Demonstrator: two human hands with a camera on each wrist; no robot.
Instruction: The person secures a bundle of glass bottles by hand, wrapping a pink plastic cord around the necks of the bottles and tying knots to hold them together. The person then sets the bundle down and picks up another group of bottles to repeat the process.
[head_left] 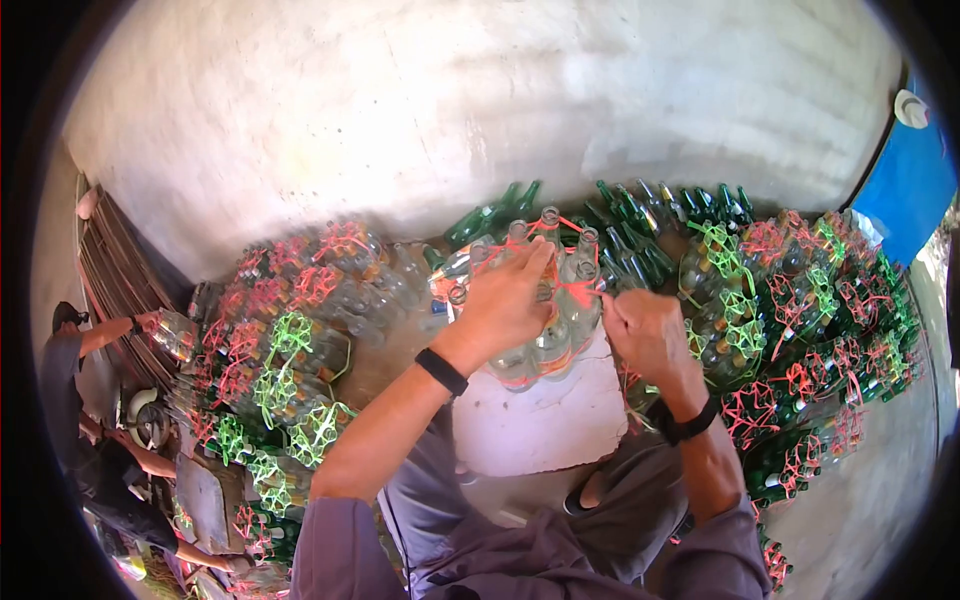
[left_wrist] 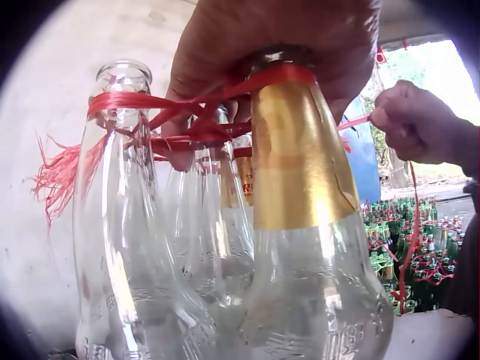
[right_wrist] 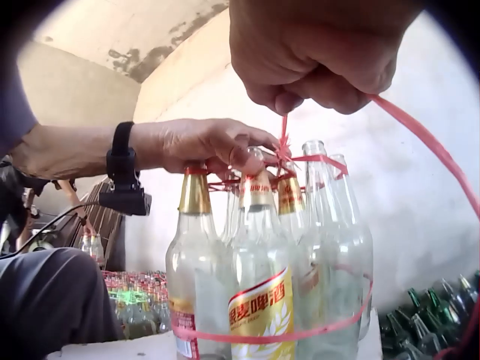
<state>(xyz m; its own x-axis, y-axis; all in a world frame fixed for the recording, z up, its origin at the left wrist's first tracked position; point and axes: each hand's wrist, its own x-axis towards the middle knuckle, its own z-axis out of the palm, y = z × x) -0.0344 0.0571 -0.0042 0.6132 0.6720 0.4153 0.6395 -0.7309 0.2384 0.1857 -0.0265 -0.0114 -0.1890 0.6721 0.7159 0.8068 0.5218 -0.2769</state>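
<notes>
A cluster of clear glass beer bottles (head_left: 551, 347) stands upright on a pale block (head_left: 540, 425), bound by red plastic string. One string loop (right_wrist: 262, 338) runs around the bottle bodies; more string crosses between the necks. My left hand (head_left: 505, 295) lies over the tops and grips among the necks, its fingers bent down beside a gold-foiled bottle (left_wrist: 300, 165). To the right, my right hand (head_left: 648, 325) pinches the string, which stretches taut from a knot (right_wrist: 283, 150) at the necks. A loose length of string (right_wrist: 427, 142) trails from that hand.
Bundled bottles tied with red and green string stand at left (head_left: 290, 340) and right (head_left: 790, 330). Loose green bottles (head_left: 630, 225) lie against the pale wall (head_left: 480, 100). Another person (head_left: 100, 440) handles bottles at far left. A blue panel (head_left: 905, 180) stands at right.
</notes>
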